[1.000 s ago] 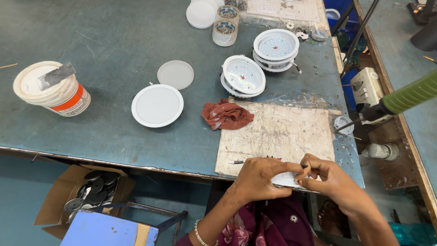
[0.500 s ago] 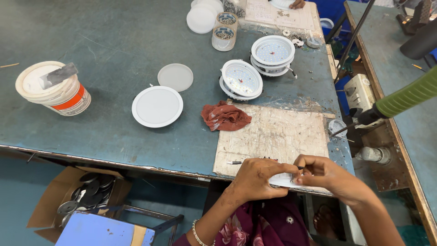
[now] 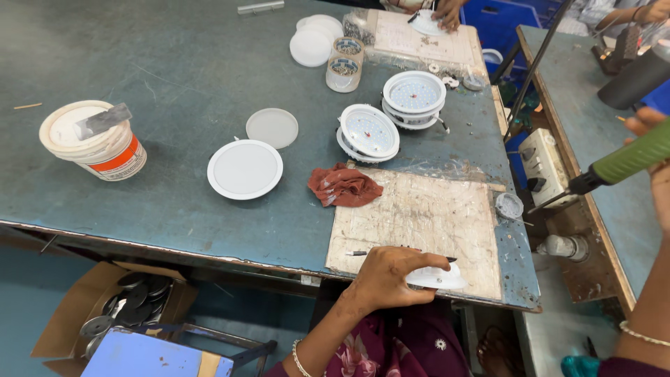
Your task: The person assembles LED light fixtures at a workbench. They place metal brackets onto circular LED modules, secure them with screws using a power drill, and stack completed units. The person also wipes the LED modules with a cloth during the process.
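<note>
My left hand (image 3: 391, 276) presses down on a small white round part (image 3: 441, 279) at the near edge of a worn board (image 3: 419, 216) on the blue-grey table. My right hand (image 3: 659, 183) is at the far right edge of view, wrapped around a green-handled power tool (image 3: 627, 158) whose dark tip points down and left toward a white power strip (image 3: 544, 157). A thin dark pen-like stick (image 3: 357, 253) lies just above my left hand.
A red rag (image 3: 345, 185), a white round lamp (image 3: 244, 169), a loose disc (image 3: 272, 128), two open lamp housings (image 3: 368, 132) (image 3: 414, 94), jars of screws (image 3: 343, 73) and a white bucket (image 3: 94, 143) sit on the table. Another person's hand (image 3: 447, 10) works at the far end. A cardboard box (image 3: 105, 307) stands below.
My right hand has left the white part and moved out to the right onto the green tool. My left hand stays on the part.
</note>
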The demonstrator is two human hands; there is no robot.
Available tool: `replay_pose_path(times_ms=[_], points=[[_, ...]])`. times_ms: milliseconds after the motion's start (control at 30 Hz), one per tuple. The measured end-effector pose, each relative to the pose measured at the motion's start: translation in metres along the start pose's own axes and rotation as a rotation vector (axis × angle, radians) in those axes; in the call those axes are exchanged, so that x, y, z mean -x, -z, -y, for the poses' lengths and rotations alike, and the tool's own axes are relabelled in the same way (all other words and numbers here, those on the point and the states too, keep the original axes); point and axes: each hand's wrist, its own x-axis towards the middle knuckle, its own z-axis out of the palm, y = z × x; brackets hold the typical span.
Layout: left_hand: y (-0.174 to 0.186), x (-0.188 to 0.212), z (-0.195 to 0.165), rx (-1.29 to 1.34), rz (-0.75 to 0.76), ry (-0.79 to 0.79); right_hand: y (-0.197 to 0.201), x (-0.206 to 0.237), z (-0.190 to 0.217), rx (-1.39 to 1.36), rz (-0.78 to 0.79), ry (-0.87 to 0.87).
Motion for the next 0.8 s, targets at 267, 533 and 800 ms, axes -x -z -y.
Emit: replay_pose_path(times_ms=[267, 533, 800], points=[[0.001, -0.001, 0.0, -0.006, 0.017, 0.003, 0.039, 0.026, -0.064, -1.167, 0.364, -0.196], [-0.001, -0.002, 0.003, 0.018, -0.006, -0.005, 0.017, 0.102, -0.035, -1.135, 0.58, 0.122], [-0.001, -0.004, 0.0, 0.011, -0.017, 0.005, -0.002, 0.127, -0.007, -0.901, 0.598, 0.276]])
